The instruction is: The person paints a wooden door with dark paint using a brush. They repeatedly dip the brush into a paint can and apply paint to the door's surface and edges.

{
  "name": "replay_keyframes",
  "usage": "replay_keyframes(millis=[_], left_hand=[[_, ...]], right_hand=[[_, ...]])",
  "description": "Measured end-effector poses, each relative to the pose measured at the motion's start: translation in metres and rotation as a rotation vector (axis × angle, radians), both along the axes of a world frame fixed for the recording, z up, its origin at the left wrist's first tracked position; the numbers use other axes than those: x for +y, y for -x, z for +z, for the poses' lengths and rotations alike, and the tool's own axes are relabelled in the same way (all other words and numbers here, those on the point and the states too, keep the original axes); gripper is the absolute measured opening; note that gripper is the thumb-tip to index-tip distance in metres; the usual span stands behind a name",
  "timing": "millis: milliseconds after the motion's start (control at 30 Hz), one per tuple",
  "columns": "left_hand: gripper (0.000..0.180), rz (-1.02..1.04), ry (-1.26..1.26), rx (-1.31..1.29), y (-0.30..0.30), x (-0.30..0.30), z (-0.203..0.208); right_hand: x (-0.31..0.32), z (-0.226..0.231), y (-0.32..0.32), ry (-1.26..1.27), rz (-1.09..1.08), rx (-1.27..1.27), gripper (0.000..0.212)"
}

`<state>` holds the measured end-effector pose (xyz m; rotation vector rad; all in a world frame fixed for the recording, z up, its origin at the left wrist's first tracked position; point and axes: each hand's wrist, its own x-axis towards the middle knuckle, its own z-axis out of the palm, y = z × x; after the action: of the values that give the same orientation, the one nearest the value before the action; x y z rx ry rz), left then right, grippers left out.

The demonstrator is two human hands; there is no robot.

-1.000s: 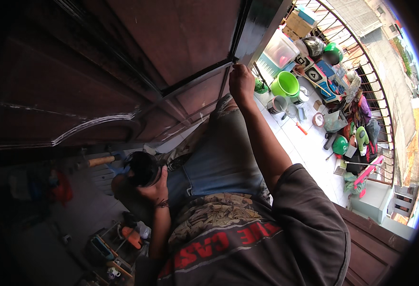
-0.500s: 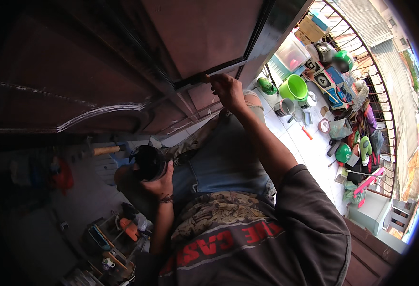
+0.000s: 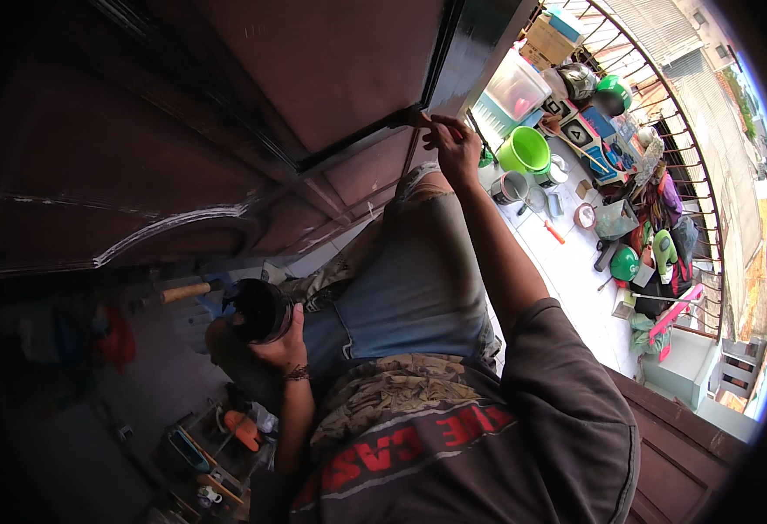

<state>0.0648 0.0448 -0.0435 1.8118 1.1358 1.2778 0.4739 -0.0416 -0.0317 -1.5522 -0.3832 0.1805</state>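
Note:
A brown panelled door (image 3: 331, 79) stands in front of me, with glossy black paint along the moulding (image 3: 348, 147) of one panel. My right hand (image 3: 457, 148) is closed around a small paintbrush (image 3: 413, 120), its dark bristles against that moulding near the panel's corner. Low over my lap, my left hand (image 3: 284, 349) grips a round black paint pot (image 3: 267, 314); what is inside is too dark to make out. A pale, whitish line (image 3: 169, 225) curves along another moulding to the left.
To the right on white tiles stand a lime-green bucket (image 3: 524, 151), smaller pots (image 3: 511, 187) and an orange-handled tool (image 3: 554, 231). Boxes, helmets and bags crowd the railing (image 3: 702, 183). At left, a wooden handle (image 3: 185, 293) juts beside the paint pot.
My right hand and the brush have moved right and slightly up along the moulding toward the panel's corner. The left hand with the paint pot has shifted slightly left and down in view.

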Motion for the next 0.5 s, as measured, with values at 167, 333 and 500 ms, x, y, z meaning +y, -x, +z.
replay_keyframes(millis=[167,333,500], left_hand=[[0.094,-0.008,0.053,0.024,0.0,0.001,-0.004],[0.088,-0.031,0.01,0.099,-0.004,-0.005,0.009],[0.089,-0.026,-0.027,0.091,-0.013,-0.012,0.018]], right_hand=[[-0.025,0.014,-0.011,-0.055,-0.067,0.118,0.023],[-0.022,-0.009,-0.038,-0.142,0.15,0.183,0.025],[-0.03,-0.008,-0.025,-0.305,-0.132,0.235,0.023]])
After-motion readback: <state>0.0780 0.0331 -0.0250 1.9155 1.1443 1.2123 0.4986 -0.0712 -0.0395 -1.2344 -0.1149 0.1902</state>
